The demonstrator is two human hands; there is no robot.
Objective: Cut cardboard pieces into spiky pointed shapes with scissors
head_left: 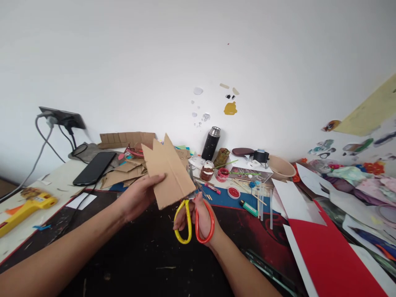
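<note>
My left hand (140, 197) grips a piece of brown cardboard (169, 175) by its left side, thumb on the front face. Zigzag points run along the cardboard's upper edge, and a crease crosses its face. In my right hand (202, 216) is a pair of scissors (185, 222) with one yellow and one red handle loop, my fingers through them. The handles are spread apart. The blades lie at the cardboard's lower right corner, mostly hidden behind it, so I cannot tell whether they touch it.
Cardboard scraps (123, 175) and a phone (94, 169) lie to the left, with a yellow glue gun (29, 208) farther out. Behind stand a black flask (212, 143) and small paint jars (206, 170). At right are a green-capped tube (249, 208), sticks and red paper (329, 251).
</note>
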